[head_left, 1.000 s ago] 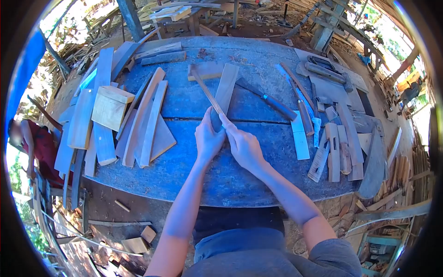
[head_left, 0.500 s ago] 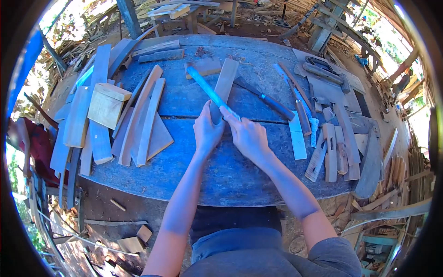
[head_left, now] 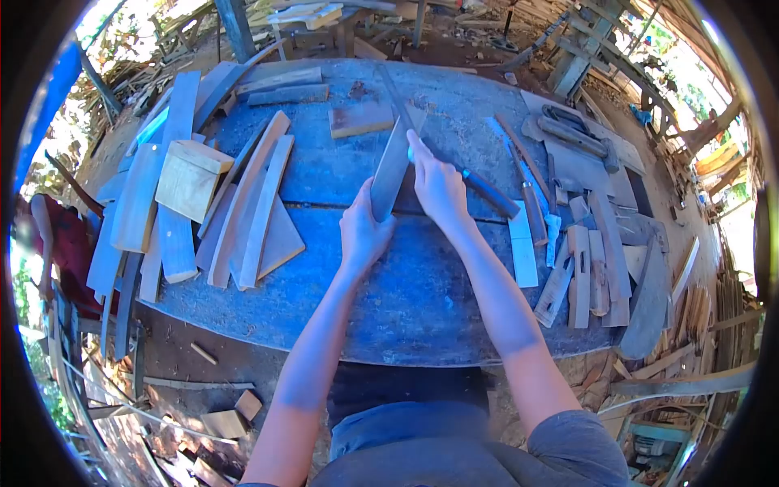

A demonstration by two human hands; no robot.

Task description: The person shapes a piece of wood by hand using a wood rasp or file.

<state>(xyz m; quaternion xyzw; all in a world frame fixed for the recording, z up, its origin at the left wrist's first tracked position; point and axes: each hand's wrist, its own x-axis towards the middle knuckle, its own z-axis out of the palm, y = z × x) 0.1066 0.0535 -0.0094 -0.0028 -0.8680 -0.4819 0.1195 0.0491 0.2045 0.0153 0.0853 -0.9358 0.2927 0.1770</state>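
Note:
Near the middle of the blue table (head_left: 389, 325), my left hand (head_left: 365, 231) is closed round the lower end of a flat wooden piece (head_left: 392, 174), which slants up and to the right. My right hand (head_left: 438, 183) is closed on the near end of a long, narrow file-like tool (head_left: 395, 96). The tool points away from me and crosses the upper part of the wooden piece. Just right of my right hand lies another tool with a dark handle (head_left: 491, 195). Beyond my hands rests a flat wood block (head_left: 361, 119).
Wooden strips (head_left: 264, 211) and a pale block (head_left: 191, 180) cover the table's left side. On the right are a light flat bar (head_left: 522, 243), wood pieces (head_left: 579, 276) and a clamp (head_left: 568, 130). A person in red (head_left: 69, 252) is at the far left.
My right hand has moved up and slightly right. The tool in it has swung from pointing up-left to pointing nearly straight away from me. My left hand still holds the wooden piece.

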